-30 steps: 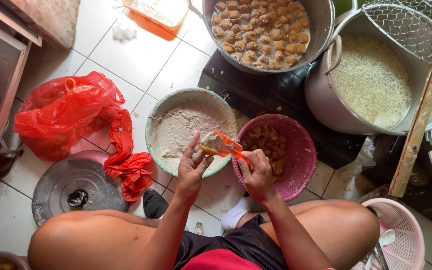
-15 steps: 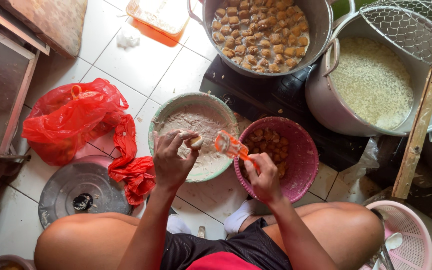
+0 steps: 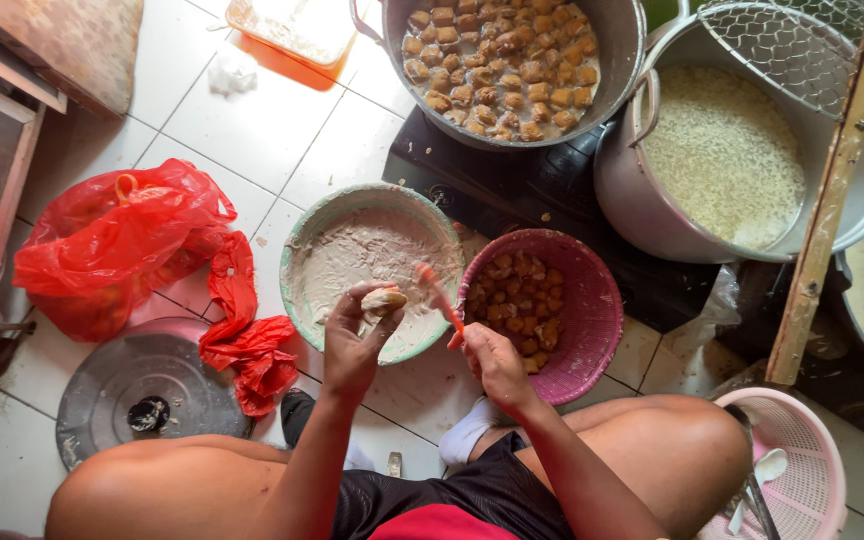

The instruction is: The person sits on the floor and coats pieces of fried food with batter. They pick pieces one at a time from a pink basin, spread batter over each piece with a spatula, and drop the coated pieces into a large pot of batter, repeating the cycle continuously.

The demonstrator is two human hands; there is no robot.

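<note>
Head view showed the left hand (image 3: pixel 352 345) pinching a pale stuffed piece (image 3: pixel 384 300) over the green bowl (image 3: pixel 297 290) of paste; the right hand (image 3: pixel 492 360) gripped an orange spoon (image 3: pixel 439 297) beside the pink bowl (image 3: pixel 597 310).

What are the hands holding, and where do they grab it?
The left hand pinches a small tan food piece by its sides with the fingertips. The right hand grips an orange utensil by its lower handle end.
</note>
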